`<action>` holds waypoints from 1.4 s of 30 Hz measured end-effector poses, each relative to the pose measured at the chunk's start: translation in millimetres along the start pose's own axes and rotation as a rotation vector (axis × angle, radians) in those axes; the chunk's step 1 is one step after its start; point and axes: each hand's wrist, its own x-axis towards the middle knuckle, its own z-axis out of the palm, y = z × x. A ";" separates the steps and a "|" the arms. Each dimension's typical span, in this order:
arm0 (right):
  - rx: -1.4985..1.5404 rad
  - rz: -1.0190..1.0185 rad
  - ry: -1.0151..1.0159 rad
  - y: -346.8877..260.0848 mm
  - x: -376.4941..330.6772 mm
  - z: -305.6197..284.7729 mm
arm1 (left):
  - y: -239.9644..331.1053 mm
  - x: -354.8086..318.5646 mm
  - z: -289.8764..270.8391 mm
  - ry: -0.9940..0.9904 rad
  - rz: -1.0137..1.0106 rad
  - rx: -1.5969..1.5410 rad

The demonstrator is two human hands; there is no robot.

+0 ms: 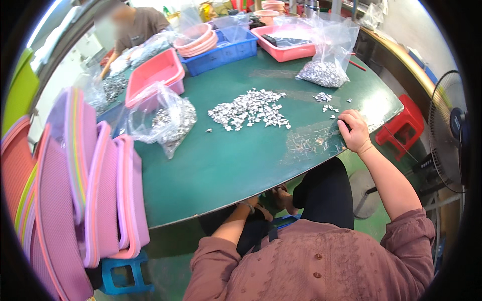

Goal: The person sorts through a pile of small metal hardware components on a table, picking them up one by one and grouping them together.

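Note:
My right hand rests on the green table near its right front edge, fingers curled together. Whether anything is in them is hidden. A few small silvery metal pieces lie just beyond it, beside another little cluster. At the table's middle spreads a larger loose pile of the same pieces, untouched by either hand. Low by my legs, beneath the table's front edge, is my left hand; its fingers are mostly out of sight.
Clear plastic bags of metal pieces stand left and back right. Pink trays and a blue basket line the back. Purple baskets crowd the left; a fan and red stool are right. Another person works far left.

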 end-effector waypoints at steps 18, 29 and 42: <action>0.123 -0.126 -0.050 5.2 1.4 3.1 | 298.1 -56.0 -332.9 0.811 0.572 0.261; 0.348 -0.377 -0.425 -94.3 116.6 71.0 | 296.0 -51.2 -240.0 0.352 0.961 0.540; 0.353 -0.491 -0.728 -136.4 136.5 148.7 | 272.3 30.9 -217.0 -0.053 0.744 0.549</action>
